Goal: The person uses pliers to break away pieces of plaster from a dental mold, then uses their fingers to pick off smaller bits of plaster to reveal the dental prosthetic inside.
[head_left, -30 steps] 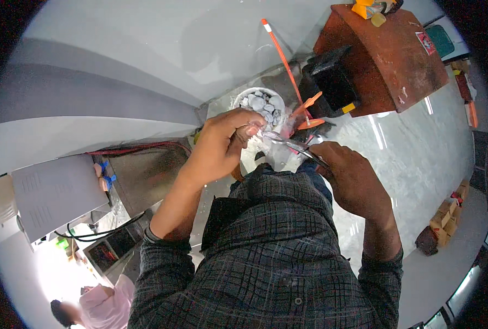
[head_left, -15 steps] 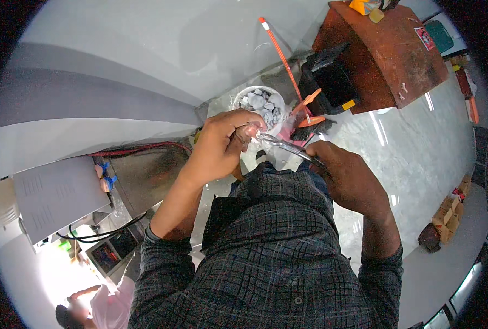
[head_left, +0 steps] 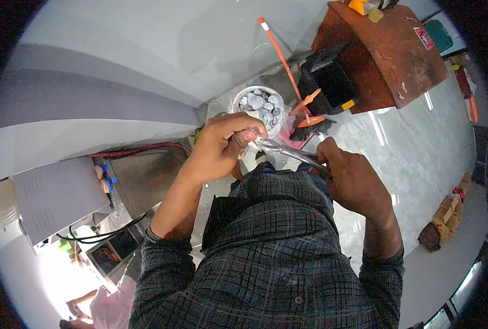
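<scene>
In front of my chest, my left hand [head_left: 217,145] is closed, pinching a small whitish piece [head_left: 258,143] between thumb and fingers; most of that piece is hidden. My right hand [head_left: 356,178] wraps round the handle end of a long, shiny metal plier-like tool [head_left: 289,151], its kind not certain. The tool's tip meets the whitish piece at my left fingertips. Beyond my hands, on the floor, stands a round white bucket [head_left: 282,105] filled with grey and white lumps [head_left: 256,102].
An orange-handled broom [head_left: 281,52] leans beside the bucket, near a black bin [head_left: 332,77] and a brown wooden desk [head_left: 389,52]. Left are a grey metal cabinet [head_left: 60,192] and black cables [head_left: 104,239]. Another person in pink [head_left: 112,304] is at lower left. Cardboard boxes [head_left: 449,216] line the right.
My right hand has shifted slightly, its thumb lifting on the tool, and the tool sits a little lower. My left hand stays nearly still. The other person has leaned lower.
</scene>
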A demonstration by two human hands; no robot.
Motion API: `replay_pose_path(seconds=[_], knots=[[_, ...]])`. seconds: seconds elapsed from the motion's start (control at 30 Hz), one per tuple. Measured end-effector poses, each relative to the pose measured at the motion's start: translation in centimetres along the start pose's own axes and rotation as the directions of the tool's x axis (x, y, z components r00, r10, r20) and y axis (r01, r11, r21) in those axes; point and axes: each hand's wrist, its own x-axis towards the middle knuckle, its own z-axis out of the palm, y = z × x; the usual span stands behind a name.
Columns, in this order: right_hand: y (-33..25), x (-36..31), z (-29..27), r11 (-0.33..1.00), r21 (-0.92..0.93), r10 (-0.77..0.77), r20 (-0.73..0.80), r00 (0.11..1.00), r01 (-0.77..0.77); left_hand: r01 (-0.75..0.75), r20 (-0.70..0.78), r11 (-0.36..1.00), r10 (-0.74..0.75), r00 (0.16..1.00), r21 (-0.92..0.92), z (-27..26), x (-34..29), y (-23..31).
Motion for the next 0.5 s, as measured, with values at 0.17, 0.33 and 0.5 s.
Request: replay_pose_path(seconds=[0.17, 0.33, 0.5], knots=[[-0.5, 0.2, -1.0, 0.997, 0.034, -0.066, 0.03, 0.997, 0.065, 0.145, 0.066, 0.954, -0.132, 0.989, -0.261, -0.5, -0.1, 0.4], [-0.7, 0.3, -1.2, 0.999, -0.011, -0.049, 0.069, 0.996, 0.05, 0.169, 0.099, 0.957, -0.149, 0.984, -0.235, -0.7, 0.1, 0.6], [-1.0, 0.8, -1.5, 0.993, -0.091, 0.083, 0.108, 0.991, -0.073, -0.051, 0.049, 0.997, 0.048, 0.998, 0.062, -0.6, 0.3, 0.4]])
